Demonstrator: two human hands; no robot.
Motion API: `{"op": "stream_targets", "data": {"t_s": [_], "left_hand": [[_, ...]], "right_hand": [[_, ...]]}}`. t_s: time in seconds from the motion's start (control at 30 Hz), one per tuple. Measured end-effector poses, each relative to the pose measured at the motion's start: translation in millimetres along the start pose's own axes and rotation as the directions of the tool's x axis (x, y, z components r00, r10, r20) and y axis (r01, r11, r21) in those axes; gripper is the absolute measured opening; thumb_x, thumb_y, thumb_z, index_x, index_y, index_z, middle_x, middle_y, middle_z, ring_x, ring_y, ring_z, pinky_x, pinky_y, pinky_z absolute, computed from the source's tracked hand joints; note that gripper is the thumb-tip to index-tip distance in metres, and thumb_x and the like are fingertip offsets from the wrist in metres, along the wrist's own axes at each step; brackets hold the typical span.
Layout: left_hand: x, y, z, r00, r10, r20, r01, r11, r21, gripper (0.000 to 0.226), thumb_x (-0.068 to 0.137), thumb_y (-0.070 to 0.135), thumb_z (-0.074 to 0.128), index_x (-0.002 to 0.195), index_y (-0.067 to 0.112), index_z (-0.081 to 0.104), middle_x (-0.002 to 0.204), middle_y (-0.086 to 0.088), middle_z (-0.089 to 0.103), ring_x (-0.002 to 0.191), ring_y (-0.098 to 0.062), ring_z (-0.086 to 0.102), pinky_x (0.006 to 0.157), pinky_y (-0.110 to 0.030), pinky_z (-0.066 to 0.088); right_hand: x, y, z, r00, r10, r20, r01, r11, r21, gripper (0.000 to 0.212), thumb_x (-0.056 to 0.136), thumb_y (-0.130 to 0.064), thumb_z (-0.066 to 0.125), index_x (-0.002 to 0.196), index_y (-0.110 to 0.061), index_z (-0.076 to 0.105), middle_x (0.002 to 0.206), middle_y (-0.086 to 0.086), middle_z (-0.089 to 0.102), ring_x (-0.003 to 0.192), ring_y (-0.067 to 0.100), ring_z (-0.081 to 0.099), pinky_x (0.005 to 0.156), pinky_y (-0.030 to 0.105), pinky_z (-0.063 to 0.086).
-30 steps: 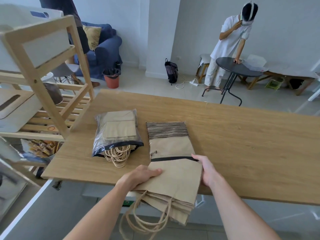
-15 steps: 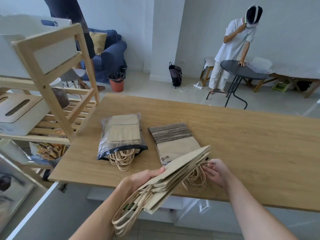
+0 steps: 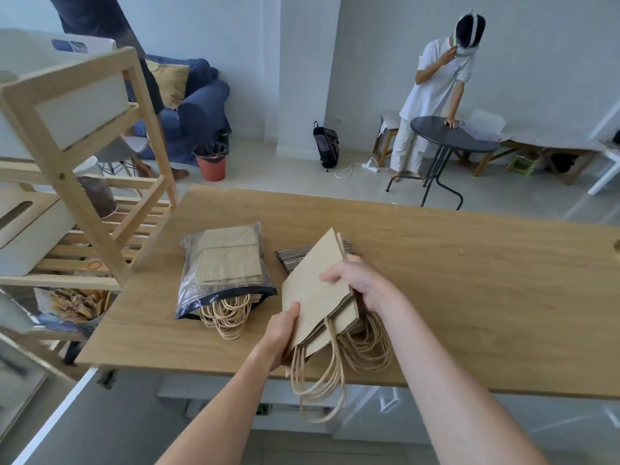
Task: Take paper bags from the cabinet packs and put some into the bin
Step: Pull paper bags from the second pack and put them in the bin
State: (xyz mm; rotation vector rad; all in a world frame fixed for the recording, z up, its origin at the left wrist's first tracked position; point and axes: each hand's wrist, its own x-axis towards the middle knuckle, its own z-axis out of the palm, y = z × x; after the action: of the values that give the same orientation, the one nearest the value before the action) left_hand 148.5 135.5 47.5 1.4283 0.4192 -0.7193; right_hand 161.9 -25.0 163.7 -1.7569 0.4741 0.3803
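a: hands?
b: left hand [image 3: 280,333] grips the near edge of a stack of paper bags [image 3: 317,293], thumb on the top face, other fingers curled underneath, out of sight. right hand [image 3: 360,285] holds the stack's right side, fingers [image 3: 330,276] curled over the top bag, pinching it.
a: where's the stack?
b: tilted up over the near edge of the bench [image 3: 469,297], far corner raised. twine handles [image 3: 317,377] hang off the near end past the bench edge. more handle loops [image 3: 367,347] lie on the bench just right of them, under the right wrist.
a: the packs?
b: striped pack [image 3: 293,260] lies flat under/behind the held stack, mostly hidden, only its far-left corner shows. clear plastic pack [image 3: 223,266] just left of it, flat on the bench, brown bags inside, handles spilling out of its near open end.
a: bin?
b: can't say which one is meant. white box [image 3: 27,226] with a slot sits on the wooden shelf unit [image 3: 94,182] at the bench's left end; a container with brown items [image 3: 80,305] on the shelf below.
a: further back?
b: orange pot [image 3: 212,164] on the floor, blue sofa [image 3: 194,109] behind it, black backpack [image 3: 325,144] against the wall. person in white [image 3: 432,102] leans one hand on a round black table [image 3: 453,137], other hand at the head.
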Motion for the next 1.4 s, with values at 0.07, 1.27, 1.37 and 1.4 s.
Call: {"op": "stream_targets", "data": {"t_s": [0.07,1.27,1.37,1.4], "left_hand": [[1.1,3.5,-6.5,0.992,0.068,-0.106,-0.047,0.982,0.185,0.059,0.099,0.045,0.047,0.129,-0.005,0.054,0.119,-0.014,0.065,0.103,-0.028,0.063,0.09,-0.037,0.051],[-20.9,35.8,-81.5,0.769,0.619,0.161,-0.576,0.561,0.595,0.064,0.069,0.071,0.068,0.123,0.039,0.052,0.111,0.017,0.064,0.104,0.006,0.06,0.073,-0.008,0.047],[-25.7,40.7,-85.7,0.765,0.625,0.156,-0.594,0.591,0.546,0.066,0.063,0.077,0.069,0.116,0.041,0.055,0.103,0.023,0.063,0.102,0.01,0.06,0.07,-0.006,0.047],[-26.1,42.0,-86.9,0.773,0.617,0.148,-0.597,0.627,0.5,0.07,0.062,0.08,0.068,0.118,0.039,0.056,0.108,0.019,0.064,0.102,0.008,0.06,0.071,-0.009,0.049]], "right_hand": [[3.2,-1.4,15.6,0.998,-0.012,-0.061,0.0,0.981,-0.193,0.038,0.076,-0.003,0.061,0.113,-0.01,0.059,0.099,0.009,0.067,0.083,0.023,0.062,0.065,0.029,0.048],[38.5,-5.8,109.6,0.987,-0.157,0.033,0.154,0.986,0.071,0.062,0.092,-0.059,0.056,0.14,-0.022,0.047,0.123,-0.006,0.051,0.099,0.007,0.048,0.086,0.03,0.035],[38.1,-6.9,111.1,0.985,-0.174,0.018,0.172,0.983,0.06,0.06,0.091,-0.059,0.056,0.138,-0.022,0.05,0.124,-0.004,0.054,0.098,0.008,0.049,0.085,0.029,0.036],[38.5,-7.1,111.2,0.983,-0.182,0.006,0.181,0.982,0.055,0.061,0.092,-0.06,0.055,0.138,-0.021,0.051,0.126,-0.003,0.055,0.098,0.008,0.05,0.085,0.027,0.036]]}}
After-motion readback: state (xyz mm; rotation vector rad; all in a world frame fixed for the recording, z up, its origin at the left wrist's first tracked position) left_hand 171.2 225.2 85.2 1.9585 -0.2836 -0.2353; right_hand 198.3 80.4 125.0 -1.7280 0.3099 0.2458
